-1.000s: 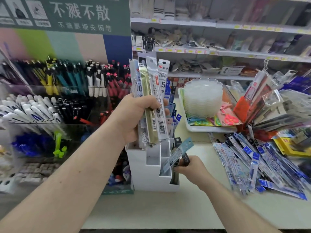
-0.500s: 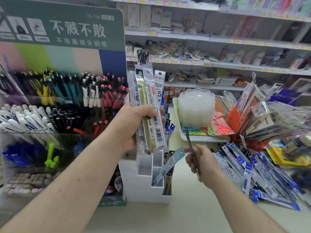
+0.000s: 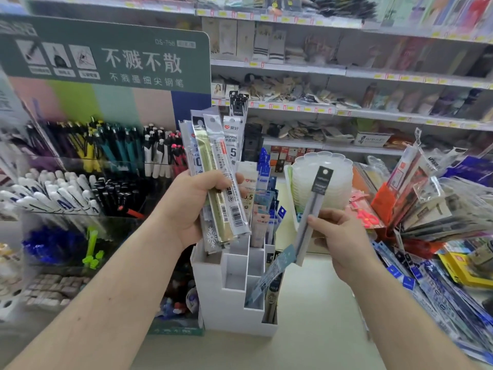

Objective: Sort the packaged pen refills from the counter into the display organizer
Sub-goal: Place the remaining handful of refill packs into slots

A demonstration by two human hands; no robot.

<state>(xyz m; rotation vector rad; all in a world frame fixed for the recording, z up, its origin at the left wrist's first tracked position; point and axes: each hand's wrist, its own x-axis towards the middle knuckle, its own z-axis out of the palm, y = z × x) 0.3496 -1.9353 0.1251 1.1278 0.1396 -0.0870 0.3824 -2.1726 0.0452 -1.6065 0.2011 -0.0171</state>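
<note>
At frame centre, left hand (image 3: 192, 206) grips a refill bundle (image 3: 216, 180) above the white organizer (image 3: 226, 295); right hand (image 3: 344, 236) pinches one grey-black packet (image 3: 314, 209).

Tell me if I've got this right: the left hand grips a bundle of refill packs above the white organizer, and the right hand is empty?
Not quite. The head view shows the right hand pinching a single dark-topped refill pack. The left hand does grip a bundle of refill packs above the white organizer.

Slim grey-headed refill pack (image 3: 310, 209) upright beside white stepped organizer (image 3: 232, 295)
</note>
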